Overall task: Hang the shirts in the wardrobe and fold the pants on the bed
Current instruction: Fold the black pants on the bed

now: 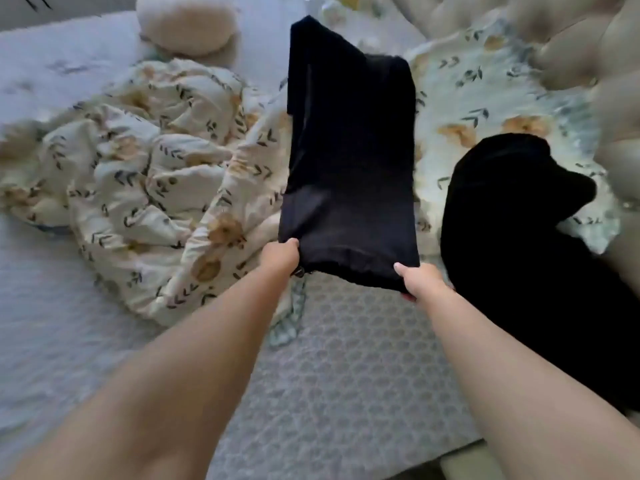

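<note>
Forearms, both bare, reach in from the bottom of the frame over the bed (346, 368) with its grey patterned cover. At centre frame, black pants (349, 161), folded into a long panel, near edge held up, far end running toward upper centre. Near left corner pinched by the left hand (280, 257). Near right corner gripped by the right hand (420, 282), thumb on top. Both sets of fingers (292, 242) clenched on the cloth, mostly hidden beneath it. Heaped at right, just beside the pants, a second black garment (512, 258). At left, a crumpled floral duvet (138, 174) meets the pants' left edge. Upper left, a round cream cushion (187, 22); upper right, a tufted headboard (571, 39).
</note>
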The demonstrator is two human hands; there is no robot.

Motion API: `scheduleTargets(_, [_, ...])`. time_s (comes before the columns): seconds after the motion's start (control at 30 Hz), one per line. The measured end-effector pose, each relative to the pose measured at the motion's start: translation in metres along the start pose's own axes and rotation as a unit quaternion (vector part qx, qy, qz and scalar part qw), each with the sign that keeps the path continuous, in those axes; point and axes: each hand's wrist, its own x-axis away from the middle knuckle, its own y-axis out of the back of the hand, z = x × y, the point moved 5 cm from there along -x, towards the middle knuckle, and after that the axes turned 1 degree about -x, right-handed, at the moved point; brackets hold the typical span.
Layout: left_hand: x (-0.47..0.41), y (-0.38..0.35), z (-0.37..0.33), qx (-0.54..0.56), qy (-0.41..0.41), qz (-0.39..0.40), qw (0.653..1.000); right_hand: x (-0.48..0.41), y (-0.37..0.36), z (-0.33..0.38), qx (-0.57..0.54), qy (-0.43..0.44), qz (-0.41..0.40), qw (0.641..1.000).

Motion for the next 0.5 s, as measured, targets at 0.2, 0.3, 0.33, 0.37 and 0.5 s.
scheduleTargets(0.2, [-0.012, -0.033, 0.128, -0.140, -0.018, 0.019, 0.990, -0.020, -0.020, -0.112, 0.073, -0.036, 0.029, 0.996])
scheduleTargets(0.3, [-0.003, -0.046, 0.176, -0.141, -0.018, 0.021, 0.990, -0.022, -0.018, -0.151, 0.110, -0.035, 0.027, 0.993])
scheduleTargets(0.33, [0.001, -0.051, 0.193, -0.143, -0.006, 0.024, 0.989, -0.022, -0.019, -0.166, 0.118, -0.040, 0.031, 0.992])
scheduleTargets(0.37, [0.004, -0.056, 0.212, -0.155, 0.010, 0.029, 0.987, -0.022, -0.020, -0.182, 0.124, -0.050, 0.041, 0.990])
scheduleTargets(0.5, [0.020, -0.072, 0.290, -0.223, 0.069, 0.058, 0.971, -0.018, -0.023, -0.255, 0.182, -0.098, 0.087, 0.975])
